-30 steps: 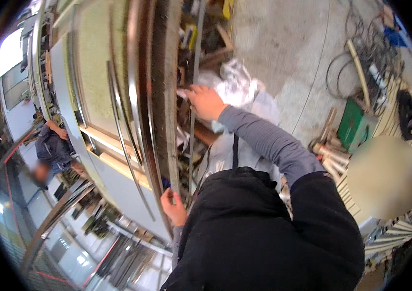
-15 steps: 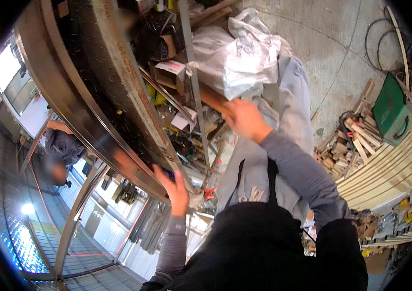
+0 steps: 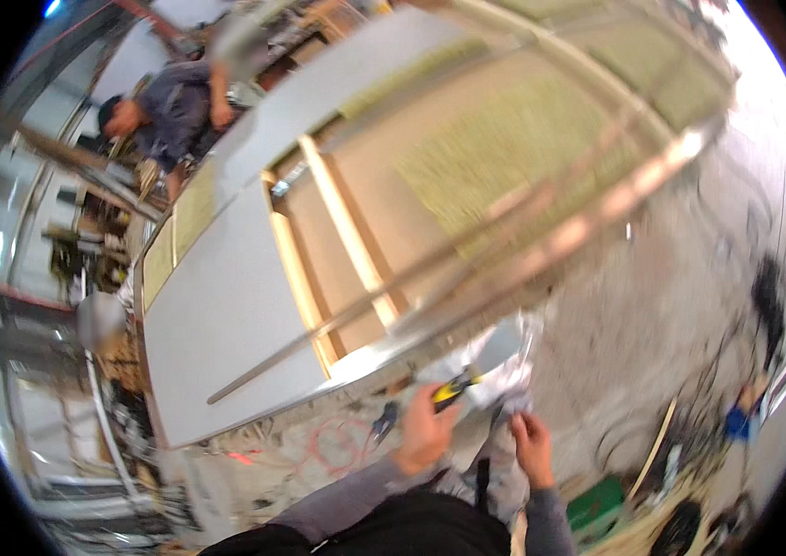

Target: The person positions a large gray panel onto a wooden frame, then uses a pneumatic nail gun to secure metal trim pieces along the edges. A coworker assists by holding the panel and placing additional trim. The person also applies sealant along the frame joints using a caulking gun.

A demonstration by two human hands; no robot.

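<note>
A scraper with a flat, pale grey blade and a yellow-and-black handle (image 3: 453, 388) is just below the centre of the frame, its blade pointing to the upper right. The left hand (image 3: 426, 435) is closed around the handle. The right hand (image 3: 533, 448), to the right of it, has its fingers curled in front of the grey trousers; whether they pinch anything cannot be told.

Just beyond the blade is a crumpled white plastic sack (image 3: 529, 345), its contents hidden. Above the hands, a large flat panel faced with smooth grey sheet (image 3: 217, 320) slants from the lower left to the upper right. Its open part works like a shallow tray: a bare brown board floor, fibrous yellow-green insulation (image 3: 513, 153) at the upper right, and two straight pale wooden battens (image 3: 341, 221). In the narrow bay between the battens, near the top, is a small shiny object too blurred to identify. A long thin strip (image 3: 268, 361) lies slantwise across the panel.

At the lower right, a green box (image 3: 597, 508), its inside unseen, is near loose dark cables (image 3: 615, 445) on the grey concrete floor (image 3: 597, 306). A person in dark grey clothing (image 3: 175, 102) leans beside the panel at the upper left.
</note>
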